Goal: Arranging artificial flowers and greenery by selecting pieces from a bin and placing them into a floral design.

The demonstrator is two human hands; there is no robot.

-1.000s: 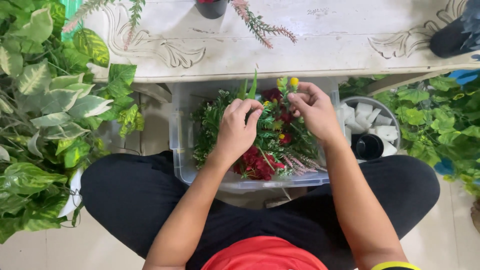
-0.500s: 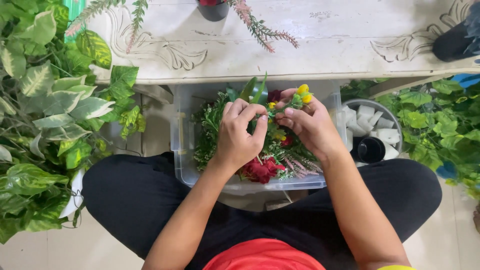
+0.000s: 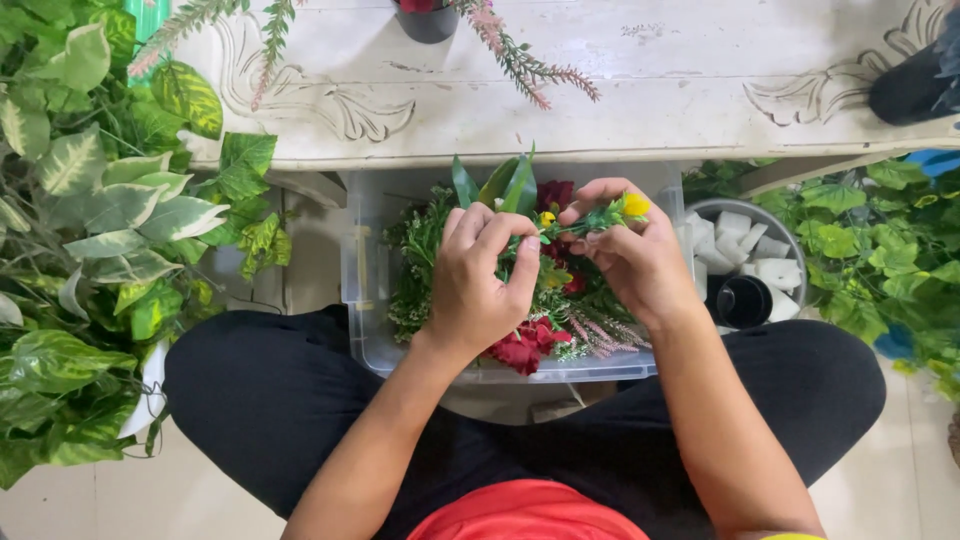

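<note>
Flower sprig: small yellow-tipped sprig [image 3: 612, 212] held above the clear plastic bin [image 3: 362, 290], between both hands.
Left hand: left hand [image 3: 482, 282] curled, knuckles up, fingers pinched on green leaves [image 3: 505, 185] and stems.
Right hand: right hand [image 3: 635, 258] with fingertips pressed together on the sprig's stem.
Change: since half a second ago the hands sit slightly apart and the sprig lies more sideways.
Surroundings: red flowers [image 3: 525, 350] fill the bin; white carved table [image 3: 640, 90] beyond; variegated foliage [image 3: 90, 220] beside the left knee; bowl of white blocks [image 3: 755, 250] by the right hand.

Florist-type workspace: faux foliage [image 3: 90, 230], flower bin [image 3: 365, 300], carved table [image 3: 650, 90].
</note>
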